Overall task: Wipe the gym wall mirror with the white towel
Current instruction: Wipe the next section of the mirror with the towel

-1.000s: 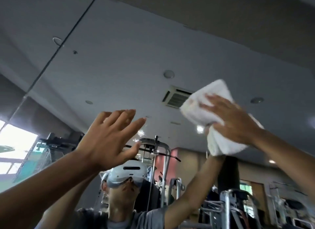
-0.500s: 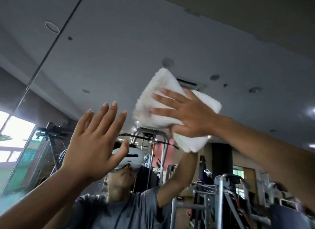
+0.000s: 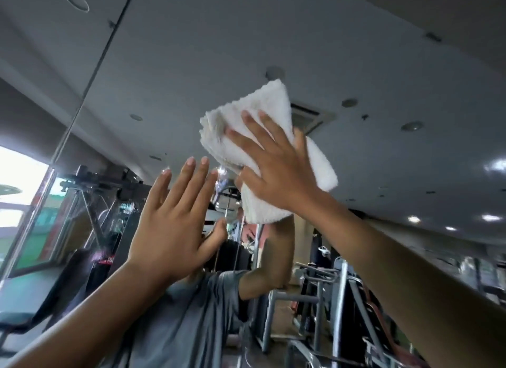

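Far left, a bright window (image 3: 19,181) shows in the glass, and a dark seam (image 3: 90,74) runs up at a slant where two panels of the gym wall mirror (image 3: 191,52) meet. Moving in, here is the left hand (image 3: 175,225), raised with its back to the camera. Its fingers are straight and close together, the thumb is out to the side, and it holds nothing. It is up against the mirror or just off it; which one, I cannot tell.

Below it is the person's reflection in a grey T-shirt (image 3: 191,313), the face hidden behind that hand. Just right and higher up is the white towel (image 3: 271,112), folded into a thick wad with its layered edges to the left, flat on the mirror above the left hand's fingertips.

The right hand (image 3: 276,164) lies on top of the white towel, fingers straight and fanned wide, pressing the cloth to the glass rather than gripping it. Its forearm comes in from the lower right corner.

Behind the towel's right edge a reflected ceiling vent (image 3: 312,115) peeks out. Lower right, steel-framed weight machines (image 3: 323,285) crowd the reflection.
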Demonstrator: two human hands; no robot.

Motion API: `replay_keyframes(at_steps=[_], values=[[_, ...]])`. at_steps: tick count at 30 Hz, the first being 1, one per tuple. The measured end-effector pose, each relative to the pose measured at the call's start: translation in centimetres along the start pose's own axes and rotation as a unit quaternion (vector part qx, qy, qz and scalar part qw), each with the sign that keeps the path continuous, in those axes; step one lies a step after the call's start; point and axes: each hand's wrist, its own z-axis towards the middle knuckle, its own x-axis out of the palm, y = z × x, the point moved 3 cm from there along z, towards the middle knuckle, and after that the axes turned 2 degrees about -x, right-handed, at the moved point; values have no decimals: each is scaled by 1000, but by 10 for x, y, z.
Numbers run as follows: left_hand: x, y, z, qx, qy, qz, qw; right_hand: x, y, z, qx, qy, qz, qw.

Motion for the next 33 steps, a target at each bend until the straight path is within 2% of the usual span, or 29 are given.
replay_keyframes(at_steps=[4,5,6,8,10,12,14,16,18,21,22,24,25,27,29,31,33], values=[[-2,3,-27,8,16,5,1000,-3,-22,-57,-95,39,15,995],[-3,4,-33,14,24,7,1000,-5,-40,-67,-87,47,7,995],[-3,5,-36,19,32,8,999,-6,-60,-71,-34,49,5,998],[-1,4,-39,20,45,13,999,-7,-88,-63,178,11,14,984],[0,3,-39,15,46,19,999,-7,-84,-36,387,-37,29,921],[-1,2,-39,16,39,17,999,-4,-55,-9,469,-55,48,880],[-2,4,-38,19,29,11,999,1,-15,-1,426,-55,58,901],[-2,6,-39,18,19,5,1000,6,25,-20,303,-44,45,951],[-2,6,-46,14,19,3,1000,6,50,-58,160,-23,35,986],[-3,9,-60,19,24,3,1000,3,28,-113,20,6,15,1000],[-3,9,-64,21,24,4,999,2,11,-124,20,12,5,1000],[-4,8,-67,16,26,2,1000,1,-22,-131,124,11,2,992],[-4,8,-67,10,26,0,1000,-1,-33,-127,211,-4,15,977],[-4,5,-68,5,23,-2,1000,-1,-35,-108,374,-42,56,925],[-5,3,-77,8,24,-8,1000,3,-16,-94,452,-54,84,887],[-6,5,-91,19,26,-13,999,8,20,-97,415,-43,75,906],[-8,10,-101,28,22,-16,999,12,69,-126,283,-17,61,957]])
